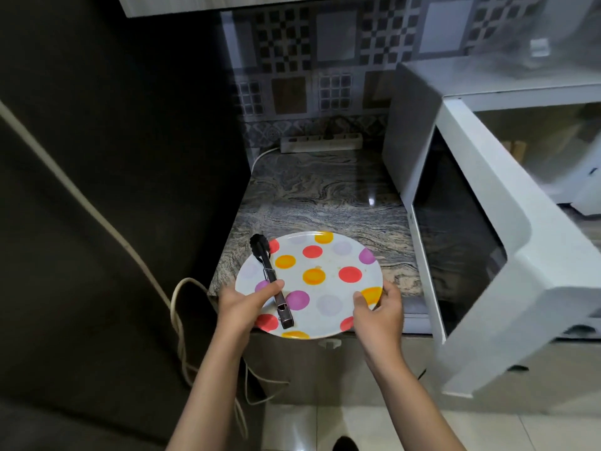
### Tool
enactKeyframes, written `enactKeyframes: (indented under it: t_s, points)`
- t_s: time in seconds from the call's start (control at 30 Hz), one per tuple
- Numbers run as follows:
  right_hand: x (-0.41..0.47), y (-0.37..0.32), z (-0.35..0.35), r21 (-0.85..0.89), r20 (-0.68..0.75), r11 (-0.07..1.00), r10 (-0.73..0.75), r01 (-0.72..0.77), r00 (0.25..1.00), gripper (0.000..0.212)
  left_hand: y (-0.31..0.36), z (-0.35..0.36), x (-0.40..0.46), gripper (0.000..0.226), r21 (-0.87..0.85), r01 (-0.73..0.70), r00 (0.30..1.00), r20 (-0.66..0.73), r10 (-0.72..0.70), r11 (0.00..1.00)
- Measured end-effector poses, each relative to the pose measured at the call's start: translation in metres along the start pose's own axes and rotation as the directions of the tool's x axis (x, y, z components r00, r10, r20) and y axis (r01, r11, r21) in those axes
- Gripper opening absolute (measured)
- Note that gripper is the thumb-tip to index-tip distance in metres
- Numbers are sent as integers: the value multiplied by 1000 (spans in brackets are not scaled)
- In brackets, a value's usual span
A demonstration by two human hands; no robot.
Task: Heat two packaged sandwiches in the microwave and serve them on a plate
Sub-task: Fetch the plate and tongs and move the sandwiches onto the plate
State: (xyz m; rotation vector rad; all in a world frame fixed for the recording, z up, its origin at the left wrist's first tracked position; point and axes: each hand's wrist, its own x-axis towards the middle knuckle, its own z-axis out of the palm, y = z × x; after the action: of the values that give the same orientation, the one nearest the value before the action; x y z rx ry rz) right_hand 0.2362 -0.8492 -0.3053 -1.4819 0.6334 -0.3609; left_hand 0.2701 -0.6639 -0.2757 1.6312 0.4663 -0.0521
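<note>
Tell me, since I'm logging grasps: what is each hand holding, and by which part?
Left hand holds the plate at its left rim, thumb pinning the tongs by their handle. Right hand grips the plate's right rim.

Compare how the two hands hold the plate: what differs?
The left hand grips the plate at its left rim and pins black tongs under the thumb; the right hand grips the right rim and holds only the plate. Both have thumbs on top.
</note>
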Motion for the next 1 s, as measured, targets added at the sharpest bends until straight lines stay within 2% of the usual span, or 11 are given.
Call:
enactKeyframes:
  t_s: [0.27, 0.5, 0.6, 0.7, 0.77, 0.9, 1.0]
  points:
    - [-88, 5, -46, -12, 69, 997, -78, 79, 995, 29, -22, -44, -88, 27, -10, -47, 998, 30, 47, 999]
    - [-182, 41, -96, -39, 167, 996, -76, 84, 983, 30, -73, -93, -175, 41, 8, 16, 1000, -8, -16, 1000]
    - [-206, 52, -120, -49, 166, 996, -65, 74, 984, 30, -91, -102, -194, 57, 103, 78, 997, 16, -80, 992]
    - [-217, 55, -140, -63, 158, 994, -77, 88, 984, 31, -96, -103, -211, 100, 204, 133, 991, 5, -137, 970]
    - [-221, 56, -154, -74, 150, 992, -90, 102, 985, 31, -100, -101, -220, 113, 262, 151, 986, 23, -163, 953]
    - [-226, 56, -184, -45, 134, 994, -96, 103, 986, 36, -101, -88, -242, 78, 397, 132, 979, 91, -182, 908]
    - [-227, 56, -212, -31, 126, 996, -84, 89, 988, 38, -98, -73, -260, 88, 475, 122, 968, 139, -211, 871]
